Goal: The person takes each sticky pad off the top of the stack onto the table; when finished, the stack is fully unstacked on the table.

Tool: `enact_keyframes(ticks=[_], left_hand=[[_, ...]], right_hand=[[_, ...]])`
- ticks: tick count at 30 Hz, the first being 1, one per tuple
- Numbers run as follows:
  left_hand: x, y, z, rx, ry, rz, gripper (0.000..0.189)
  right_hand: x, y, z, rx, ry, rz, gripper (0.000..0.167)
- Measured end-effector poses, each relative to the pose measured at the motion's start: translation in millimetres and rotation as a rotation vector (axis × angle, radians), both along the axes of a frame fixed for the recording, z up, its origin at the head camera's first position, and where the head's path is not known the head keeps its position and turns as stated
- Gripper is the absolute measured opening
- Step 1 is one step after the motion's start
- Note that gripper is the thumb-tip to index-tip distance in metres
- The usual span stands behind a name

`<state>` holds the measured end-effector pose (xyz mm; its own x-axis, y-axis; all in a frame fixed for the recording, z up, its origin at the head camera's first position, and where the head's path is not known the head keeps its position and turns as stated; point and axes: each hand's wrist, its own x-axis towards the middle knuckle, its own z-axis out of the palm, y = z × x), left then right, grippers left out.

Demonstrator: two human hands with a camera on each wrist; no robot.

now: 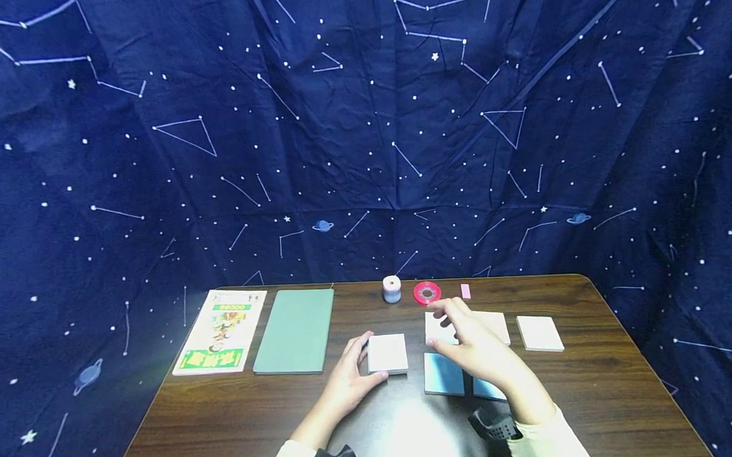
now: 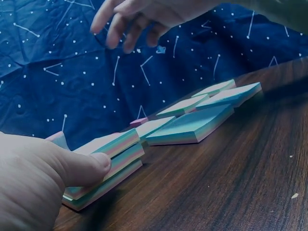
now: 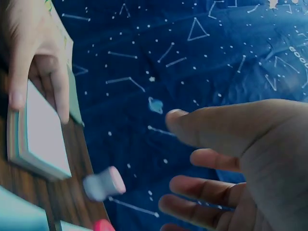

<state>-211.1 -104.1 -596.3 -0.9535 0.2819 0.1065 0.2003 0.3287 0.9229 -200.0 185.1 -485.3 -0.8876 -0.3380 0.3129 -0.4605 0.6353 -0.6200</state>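
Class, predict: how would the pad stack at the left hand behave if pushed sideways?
The pad stack would probably slip between layers, since they sit unevenly. It seems unlikely to tip or roll, being squarish and wider than tall.

A white-topped stack of square pads [image 1: 387,353], pastel-striped at the edges, sits on the table [image 1: 215,422] in the left grip [image 1: 350,377].

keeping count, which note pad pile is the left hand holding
The leftmost, white-topped pile: the left hand grips it; the other pads lie apart to its right.
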Motion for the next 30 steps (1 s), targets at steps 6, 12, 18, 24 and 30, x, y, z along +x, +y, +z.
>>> enact_keyframes(ticks=[6,12,18,24,30], left_hand=[[0.4,-1.0,-1.5,-0.006,-0.009,-0.014,0.09],[-0.8,-0.2,-0.2,-0.025,-0.002,-0.01,0.088],[0.0,-1.9,-0.3,-0.028,-0.004,-0.014,0.089],[0.0,-2.9,-2.7,-0.01,0.005,-0.023,0.09],[-2.1,-1.9,-1.4,0.014,0.018,-0.022,0.09]], right_hand=[[-5.1,-33.7,-8.1,0.005,-0.012,-0.015,0.052],[-6.8,-55.7,-28.6,-0.039,-0.028,-0.033,0.048],[-13.7,-67.2,-51.5,-0.018,-0.04,-0.074,0.055],[-15.5,-72.8,-68.3,0.012,-0.028,-0.111,0.062],[-15.7,-78.5,-78.0,0.102,-0.015,-0.123,0.067]])
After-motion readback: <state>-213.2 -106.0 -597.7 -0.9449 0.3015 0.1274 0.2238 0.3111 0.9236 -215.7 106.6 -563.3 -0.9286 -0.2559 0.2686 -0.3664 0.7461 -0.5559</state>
